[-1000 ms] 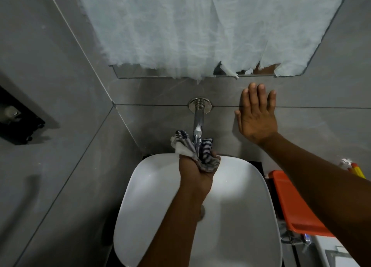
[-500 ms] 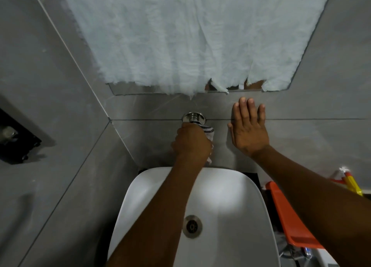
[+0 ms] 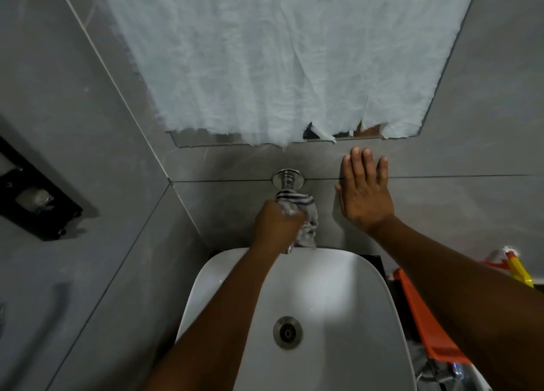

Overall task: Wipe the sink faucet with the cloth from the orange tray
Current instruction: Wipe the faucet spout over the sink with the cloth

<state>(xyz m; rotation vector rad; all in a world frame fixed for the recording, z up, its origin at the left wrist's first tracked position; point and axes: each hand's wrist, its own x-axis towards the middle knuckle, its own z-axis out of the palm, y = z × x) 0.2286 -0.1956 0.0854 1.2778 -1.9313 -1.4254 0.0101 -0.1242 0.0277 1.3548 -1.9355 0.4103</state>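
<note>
A chrome faucet (image 3: 288, 180) sticks out of the grey tiled wall above a white basin (image 3: 353, 287). My left hand (image 3: 276, 224) grips a dark-and-white striped cloth (image 3: 304, 211) wrapped around the spout, a little below the round wall flange. The cloth hides most of the spout; only the flange and the spout tip show. My right hand (image 3: 365, 193) lies flat against the wall to the right of the faucet, fingers spread, holding nothing. The orange tray (image 3: 426, 323) sits right of the basin, partly behind my right forearm.
A mirror covered with white paper (image 3: 279, 61) hangs above the faucet. A black holder (image 3: 32, 202) is fixed to the left wall. A spray bottle with a yellow and red trigger (image 3: 512, 267) stands behind the tray. The basin drain (image 3: 287, 331) is uncovered.
My left hand slid the cloth up the spout to the flange, then back down a little toward the tip. My right hand stayed pressed on the wall.
</note>
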